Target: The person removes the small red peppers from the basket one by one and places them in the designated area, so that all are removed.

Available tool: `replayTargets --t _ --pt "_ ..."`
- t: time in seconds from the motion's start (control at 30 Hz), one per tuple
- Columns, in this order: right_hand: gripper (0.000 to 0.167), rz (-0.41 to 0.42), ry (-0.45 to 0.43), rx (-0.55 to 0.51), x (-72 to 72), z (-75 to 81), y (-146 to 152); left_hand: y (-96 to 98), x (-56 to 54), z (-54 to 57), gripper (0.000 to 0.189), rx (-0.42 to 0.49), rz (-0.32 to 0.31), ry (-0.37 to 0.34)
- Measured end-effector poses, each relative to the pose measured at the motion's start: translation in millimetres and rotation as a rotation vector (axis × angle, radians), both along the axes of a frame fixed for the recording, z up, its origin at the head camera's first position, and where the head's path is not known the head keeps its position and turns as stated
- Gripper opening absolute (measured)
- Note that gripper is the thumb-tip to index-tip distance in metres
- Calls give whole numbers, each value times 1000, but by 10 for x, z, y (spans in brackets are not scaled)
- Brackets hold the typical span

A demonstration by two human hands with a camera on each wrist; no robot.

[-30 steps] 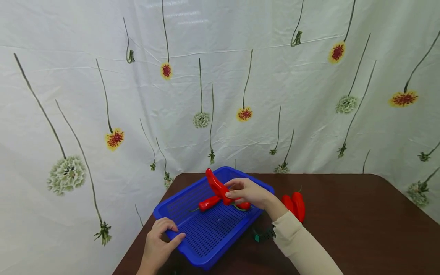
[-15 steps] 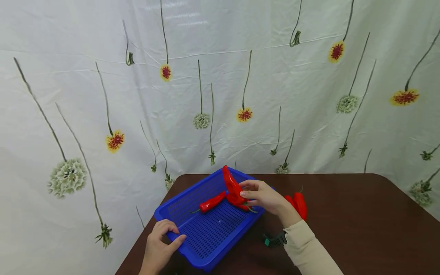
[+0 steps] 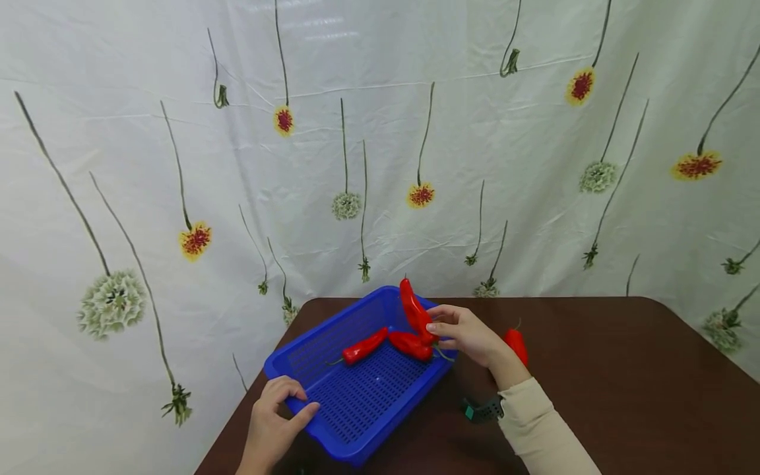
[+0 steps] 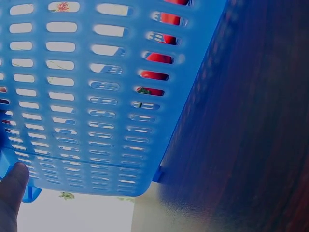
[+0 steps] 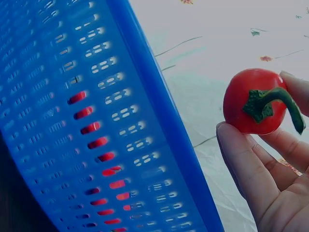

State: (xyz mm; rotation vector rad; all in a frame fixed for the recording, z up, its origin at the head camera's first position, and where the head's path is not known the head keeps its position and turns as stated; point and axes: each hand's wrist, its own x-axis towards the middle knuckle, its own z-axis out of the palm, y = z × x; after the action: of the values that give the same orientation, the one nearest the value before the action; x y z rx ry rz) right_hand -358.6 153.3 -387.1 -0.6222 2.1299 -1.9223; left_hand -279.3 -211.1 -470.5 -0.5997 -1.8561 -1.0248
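Observation:
My right hand [image 3: 469,335] pinches a red pepper [image 3: 413,307] over the right side of a blue plastic basket [image 3: 368,443]. The pepper's narrow end points up and away. In the right wrist view, its green stem [image 5: 263,104] faces the camera, with thumb and fingers around the thick end. Two more red peppers lie inside the basket, one near the middle [image 3: 364,346] and one to its right [image 3: 410,345]. My left hand [image 3: 274,419] grips the basket's near left rim, thumb over the inner side. A fingertip [image 4: 14,186] shows against the slotted wall in the left wrist view.
Another red pepper [image 3: 516,344] rests on the dark brown table [image 3: 623,382], partly hidden behind the right wrist. A dark strap with a green piece [image 3: 483,410] shows below that wrist. A white flower-printed cloth [image 3: 534,152] hangs behind the table.
My right hand has carried the pepper rightward from above the basket's middle to its right side, uncovering the right-hand pepper inside. The left hand and basket have stayed in place.

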Motion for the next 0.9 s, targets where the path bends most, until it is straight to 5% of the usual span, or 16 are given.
replayTargets --t 0.27,0.73,0.9 --pt "47 -68 -21 -13 -25 26 101 31 42 91 38 0 -10 8" --pt "42 -181 -17 -50 -48 52 407 -43 -84 -90 41 9 52 -95" --pt "41 -231 -42 -43 -53 48 536 -14 -46 -56 40 11 50 -98"
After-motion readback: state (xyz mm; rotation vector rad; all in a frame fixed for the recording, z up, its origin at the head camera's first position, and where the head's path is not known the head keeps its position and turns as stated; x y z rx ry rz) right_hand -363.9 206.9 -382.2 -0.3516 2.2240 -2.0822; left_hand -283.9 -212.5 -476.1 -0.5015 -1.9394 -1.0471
